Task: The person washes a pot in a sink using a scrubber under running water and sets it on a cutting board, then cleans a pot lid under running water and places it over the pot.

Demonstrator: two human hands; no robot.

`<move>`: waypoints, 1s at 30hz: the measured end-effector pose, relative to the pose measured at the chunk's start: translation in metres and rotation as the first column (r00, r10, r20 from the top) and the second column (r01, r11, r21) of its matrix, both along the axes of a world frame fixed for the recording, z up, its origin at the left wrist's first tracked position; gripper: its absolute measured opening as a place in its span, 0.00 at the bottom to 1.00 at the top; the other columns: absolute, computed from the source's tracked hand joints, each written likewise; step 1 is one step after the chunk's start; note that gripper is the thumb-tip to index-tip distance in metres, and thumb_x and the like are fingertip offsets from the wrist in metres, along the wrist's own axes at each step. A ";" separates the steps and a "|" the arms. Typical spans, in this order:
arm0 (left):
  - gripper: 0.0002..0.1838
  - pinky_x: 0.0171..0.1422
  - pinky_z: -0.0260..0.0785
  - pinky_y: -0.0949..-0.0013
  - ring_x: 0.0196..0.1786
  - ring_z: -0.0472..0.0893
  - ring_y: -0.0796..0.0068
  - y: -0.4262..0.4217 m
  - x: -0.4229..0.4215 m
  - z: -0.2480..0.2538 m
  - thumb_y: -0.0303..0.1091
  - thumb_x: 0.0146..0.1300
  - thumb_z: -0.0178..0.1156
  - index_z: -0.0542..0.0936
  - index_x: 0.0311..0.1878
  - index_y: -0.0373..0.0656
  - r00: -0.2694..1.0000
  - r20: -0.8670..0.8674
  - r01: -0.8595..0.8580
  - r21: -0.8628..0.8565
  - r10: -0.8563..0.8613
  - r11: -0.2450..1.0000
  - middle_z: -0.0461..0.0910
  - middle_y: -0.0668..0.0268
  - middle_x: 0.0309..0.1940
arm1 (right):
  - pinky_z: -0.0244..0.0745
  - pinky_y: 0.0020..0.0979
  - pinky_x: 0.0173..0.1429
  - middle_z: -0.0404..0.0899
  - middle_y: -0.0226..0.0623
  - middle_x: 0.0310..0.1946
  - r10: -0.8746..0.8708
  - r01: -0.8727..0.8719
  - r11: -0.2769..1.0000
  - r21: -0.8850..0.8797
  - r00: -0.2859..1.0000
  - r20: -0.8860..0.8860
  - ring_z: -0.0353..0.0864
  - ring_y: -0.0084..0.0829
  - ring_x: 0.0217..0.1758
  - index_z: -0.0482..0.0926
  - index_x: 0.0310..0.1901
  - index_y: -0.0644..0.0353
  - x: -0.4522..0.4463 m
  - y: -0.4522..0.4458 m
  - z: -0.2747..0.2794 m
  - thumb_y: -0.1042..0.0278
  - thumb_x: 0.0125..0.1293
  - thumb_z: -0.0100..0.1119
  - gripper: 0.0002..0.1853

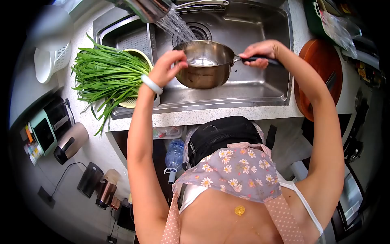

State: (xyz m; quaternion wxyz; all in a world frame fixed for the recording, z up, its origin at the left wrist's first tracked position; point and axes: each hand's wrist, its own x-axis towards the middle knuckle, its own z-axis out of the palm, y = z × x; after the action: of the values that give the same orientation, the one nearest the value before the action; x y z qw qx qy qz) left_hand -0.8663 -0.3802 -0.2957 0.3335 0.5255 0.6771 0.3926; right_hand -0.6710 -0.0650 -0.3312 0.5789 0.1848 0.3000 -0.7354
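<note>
A steel saucepan (205, 77) with a black handle (273, 62) is held over the sink, tilted a little. My right hand (259, 53) is closed around the handle. Beside the pan's left rim is my left hand (168, 67), its fingers loosely bent and apart, with nothing seen in them; whether it touches the rim I cannot tell. A spray of water (178, 26) falls from the faucet (148, 8) by the pan's far left rim. The pan's inside looks shiny and wet.
Long green leafy stalks (107, 73) lie in a pale yellow colander (134, 102) at the sink's left edge. The steel sink (260, 87) surrounds the pan. A round wooden board (321, 61) stands on the right. A white basket (53, 61) and kettle (73, 140) are leftward.
</note>
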 end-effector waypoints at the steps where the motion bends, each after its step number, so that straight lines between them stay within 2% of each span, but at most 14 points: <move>1: 0.06 0.42 0.63 0.68 0.35 0.72 0.60 -0.005 0.010 -0.007 0.29 0.58 0.62 0.75 0.34 0.38 0.999 -0.054 0.001 0.049 0.002 0.999 0.75 0.59 0.29 | 0.56 0.21 0.12 0.63 0.23 0.11 0.149 -0.139 0.980 0.143 0.987 -0.056 0.59 0.15 0.09 0.72 0.31 0.60 -0.018 0.007 0.008 0.47 0.72 0.47 0.22; 3: 0.06 0.40 0.63 0.70 0.33 0.71 0.64 -0.012 0.029 -0.022 0.29 0.59 0.62 0.75 0.34 0.38 0.987 0.047 -0.158 0.056 0.156 0.986 0.75 0.61 0.29 | 0.67 0.23 0.18 0.69 0.27 0.13 0.408 -0.113 0.761 0.638 0.849 -0.336 0.68 0.20 0.12 0.75 0.29 0.62 -0.041 0.012 0.017 0.41 0.68 0.51 0.27; 5: 0.10 0.39 0.60 0.77 0.31 0.66 0.81 -0.016 0.046 -0.031 0.33 0.67 0.58 0.74 0.33 0.37 0.848 0.337 -0.432 -0.004 0.408 0.902 0.71 0.72 0.26 | 0.74 0.28 0.38 0.80 0.35 0.26 0.543 0.315 0.414 0.854 0.667 -0.510 0.81 0.27 0.32 0.76 0.36 0.64 -0.054 0.025 0.007 0.49 0.69 0.53 0.21; 7: 0.14 0.38 0.58 0.80 0.32 0.64 0.86 -0.018 0.055 -0.037 0.37 0.70 0.55 0.74 0.32 0.37 0.684 0.445 -0.609 -0.090 0.579 0.788 0.69 0.76 0.27 | 0.73 0.29 0.45 0.83 0.38 0.32 0.551 0.762 0.067 0.644 0.509 -0.661 0.83 0.30 0.40 0.76 0.41 0.64 -0.037 0.030 -0.010 0.56 0.69 0.53 0.16; 9: 0.15 0.37 0.57 0.80 0.32 0.63 0.86 -0.024 0.062 -0.041 0.39 0.71 0.55 0.74 0.31 0.37 0.664 0.414 -0.642 -0.111 0.623 0.758 0.68 0.76 0.26 | 0.74 0.30 0.46 0.83 0.40 0.35 0.403 0.839 -0.088 0.537 0.523 -0.751 0.83 0.32 0.41 0.76 0.45 0.62 -0.010 0.018 -0.018 0.62 0.68 0.53 0.12; 11: 0.16 0.36 0.57 0.80 0.32 0.63 0.86 -0.026 0.068 -0.045 0.39 0.70 0.55 0.74 0.31 0.38 0.644 0.382 -0.675 -0.123 0.663 0.727 0.67 0.77 0.25 | 0.75 0.29 0.48 0.83 0.42 0.39 0.219 0.718 -0.279 0.638 0.694 -0.685 0.84 0.34 0.43 0.76 0.46 0.62 0.027 0.002 -0.059 0.64 0.67 0.54 0.12; 12: 0.16 0.36 0.57 0.80 0.31 0.63 0.86 -0.027 0.073 -0.046 0.40 0.70 0.55 0.73 0.30 0.38 0.635 0.365 -0.689 -0.131 0.681 0.713 0.67 0.77 0.25 | 0.74 0.38 0.48 0.82 0.44 0.35 0.254 0.765 -0.339 0.547 0.634 -0.730 0.82 0.45 0.41 0.77 0.46 0.57 0.049 -0.004 -0.101 0.61 0.63 0.57 0.13; 13: 0.16 0.36 0.57 0.80 0.31 0.62 0.86 -0.026 0.076 -0.048 0.40 0.70 0.56 0.73 0.30 0.38 0.627 0.346 -0.703 -0.133 0.698 0.698 0.66 0.77 0.24 | 0.72 0.39 0.54 0.75 0.48 0.52 0.273 0.666 -0.313 0.677 0.746 -0.607 0.74 0.48 0.57 0.75 0.52 0.53 0.067 -0.009 -0.122 0.62 0.62 0.58 0.16; 15: 0.15 0.34 0.55 0.80 0.29 0.61 0.87 -0.027 0.081 -0.053 0.39 0.70 0.56 0.73 0.30 0.39 0.563 0.328 -0.753 -0.175 0.759 0.634 0.66 0.78 0.24 | 0.70 0.44 0.59 0.59 0.47 0.66 0.255 0.378 -0.374 0.847 0.920 -0.298 0.58 0.53 0.68 0.71 0.57 0.49 0.076 -0.043 -0.122 0.62 0.60 0.61 0.23; 18: 0.12 0.35 0.55 0.81 0.30 0.62 0.89 -0.027 0.086 -0.052 0.38 0.71 0.55 0.74 0.32 0.41 0.475 0.315 -0.787 -0.267 0.822 0.557 0.68 0.78 0.26 | 0.70 0.47 0.60 0.47 0.44 0.71 0.367 0.207 -0.378 0.902 0.928 -0.060 0.47 0.55 0.72 0.68 0.60 0.47 0.079 -0.067 -0.127 0.68 0.58 0.61 0.27; 21: 0.11 0.34 0.56 0.80 0.30 0.62 0.89 -0.016 0.095 -0.056 0.38 0.70 0.55 0.73 0.33 0.42 0.357 0.373 -0.845 -0.261 0.856 0.466 0.69 0.77 0.26 | 0.71 0.45 0.61 0.48 0.43 0.70 0.450 0.294 -0.430 0.854 0.890 -0.080 0.50 0.54 0.71 0.67 0.60 0.47 0.092 -0.067 -0.151 0.73 0.56 0.60 0.29; 25: 0.11 0.30 0.53 0.80 0.27 0.61 0.90 -0.008 0.101 -0.072 0.36 0.72 0.52 0.71 0.34 0.40 0.314 0.396 -0.879 -0.222 0.863 0.422 0.68 0.77 0.23 | 0.73 0.45 0.56 0.68 0.44 0.59 0.310 0.306 -0.524 0.795 0.938 -0.156 0.64 0.51 0.61 0.71 0.56 0.45 0.098 -0.046 -0.175 0.76 0.56 0.57 0.25; 26: 0.11 0.31 0.54 0.80 0.27 0.61 0.90 -0.008 0.104 -0.078 0.36 0.72 0.52 0.71 0.34 0.40 0.313 0.412 -0.878 -0.217 0.856 0.426 0.68 0.77 0.24 | 0.70 0.48 0.55 0.77 0.40 0.50 0.365 0.244 -0.542 0.805 0.930 -0.037 0.69 0.48 0.57 0.77 0.50 0.47 0.099 -0.038 -0.177 0.70 0.56 0.60 0.18; 30: 0.11 0.41 0.61 0.79 0.35 0.67 0.86 0.000 0.108 -0.083 0.36 0.73 0.49 0.73 0.40 0.38 0.336 0.474 -0.848 -0.224 0.814 0.481 0.72 0.72 0.31 | 0.65 0.53 0.54 0.81 0.34 0.44 0.245 0.434 -0.320 0.842 0.897 -0.369 0.71 0.43 0.56 0.81 0.42 0.50 0.074 -0.038 -0.153 0.58 0.51 0.65 0.15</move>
State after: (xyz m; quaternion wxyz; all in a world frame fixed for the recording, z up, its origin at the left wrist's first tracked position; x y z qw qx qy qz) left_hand -0.7579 -0.3807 -0.3784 0.2396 -0.0111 0.7178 0.6537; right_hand -0.5975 -0.1032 -0.4846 0.0385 0.4398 0.8627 -0.2467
